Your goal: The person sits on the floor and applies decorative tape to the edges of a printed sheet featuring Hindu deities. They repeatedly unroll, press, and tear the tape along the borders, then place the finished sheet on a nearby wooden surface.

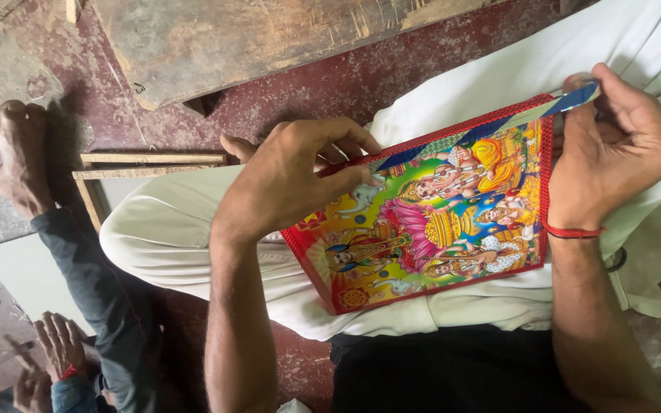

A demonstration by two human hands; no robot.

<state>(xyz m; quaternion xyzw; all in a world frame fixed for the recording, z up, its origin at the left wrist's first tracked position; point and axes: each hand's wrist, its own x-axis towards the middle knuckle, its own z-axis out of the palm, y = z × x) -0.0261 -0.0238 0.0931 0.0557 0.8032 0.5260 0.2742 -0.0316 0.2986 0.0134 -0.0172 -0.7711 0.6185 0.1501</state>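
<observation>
Colourful picture [437, 214] on lap, both hands [300, 176] curled at its edges

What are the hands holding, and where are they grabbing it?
The left hand presses the top left edge of a colourful picture lying on the lap. The right hand pinches the end of a blue strip at its top right corner.

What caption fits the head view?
Both hands, left and right, stretch a blue strip along a colourful picture on the lap.
</observation>
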